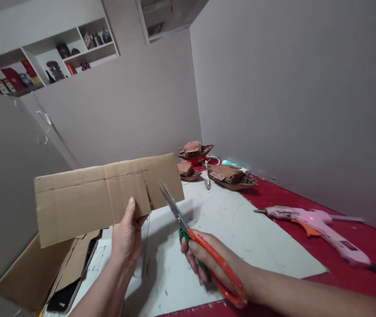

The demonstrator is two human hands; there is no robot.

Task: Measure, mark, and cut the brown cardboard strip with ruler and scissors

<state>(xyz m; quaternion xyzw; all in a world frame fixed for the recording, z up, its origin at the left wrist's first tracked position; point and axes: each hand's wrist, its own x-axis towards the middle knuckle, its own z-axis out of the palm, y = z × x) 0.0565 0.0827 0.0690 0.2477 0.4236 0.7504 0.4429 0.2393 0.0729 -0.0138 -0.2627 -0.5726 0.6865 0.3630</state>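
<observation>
My left hand (127, 235) pinches the lower edge of a long brown cardboard strip (102, 196) and holds it up above the table. The strip has a short slit running up from its bottom edge near the right end. My right hand (207, 262) grips orange-and-green-handled scissors (204, 251). Their metal blades (171, 202) point up and left, close together, just right of the slit and in front of the strip's lower right edge.
A white cutting sheet (227, 233) lies on the red table (333, 259). A pink glue gun (319, 229) with a lit red lamp rests at right. Several small wooden boat models (229, 176) stand near the back corner. More cardboard (39, 273) and a phone (67, 295) lie at left.
</observation>
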